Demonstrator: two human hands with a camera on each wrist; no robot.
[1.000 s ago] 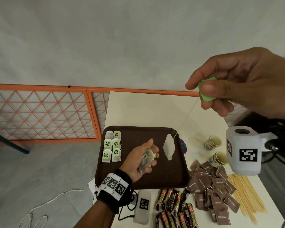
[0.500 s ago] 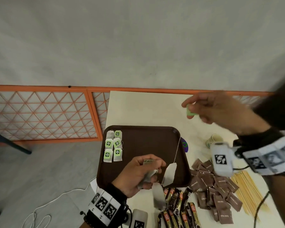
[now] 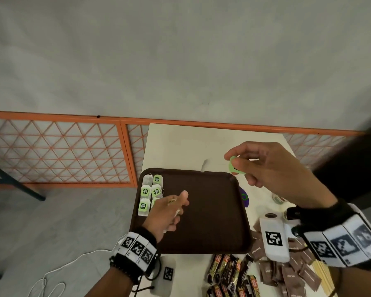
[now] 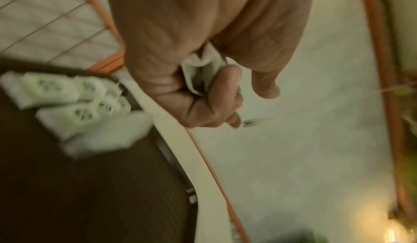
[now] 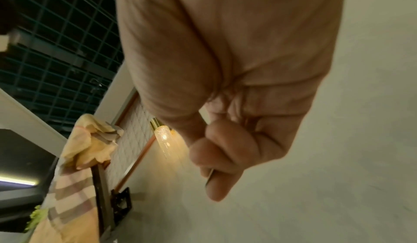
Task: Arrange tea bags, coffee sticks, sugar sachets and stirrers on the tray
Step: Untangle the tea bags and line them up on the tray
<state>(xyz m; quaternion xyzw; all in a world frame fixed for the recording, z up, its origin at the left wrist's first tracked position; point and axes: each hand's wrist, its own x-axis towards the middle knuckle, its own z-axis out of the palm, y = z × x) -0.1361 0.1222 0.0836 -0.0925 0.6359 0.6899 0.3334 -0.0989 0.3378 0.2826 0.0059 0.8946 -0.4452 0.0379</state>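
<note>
From the head view, the brown tray [image 3: 201, 211] sits on the pale surface [image 3: 180, 146] with a small block of tea bags [image 3: 151, 195] laid in two columns at its far left corner, green tags up, probably to leave the rest free for the other items. The left hand [image 3: 167, 215] hovers just beside that block, fingers curled round a pale tea bag. The right hand [image 3: 263, 166] is raised over the tray's far right corner, its grip pinching a green tag [image 3: 234, 166]; a blurred pale shape near the tray's far edge may be its bag, so it looks like a bag being carried by its tag. Coffee sticks [image 3: 229, 275], brown sachets [image 3: 291, 273] and wooden stirrers [image 3: 321, 273] lie off the tray at the near right. Print on all of them is too small to read.

The left wrist view shows the fingers [image 4: 216, 93] closed on folded white paper, with the laid-out bags below, blurred.

The right wrist view shows the thumb and fingers [image 5: 216, 161] pressed together on a thin edge; no label is visible.
</note>
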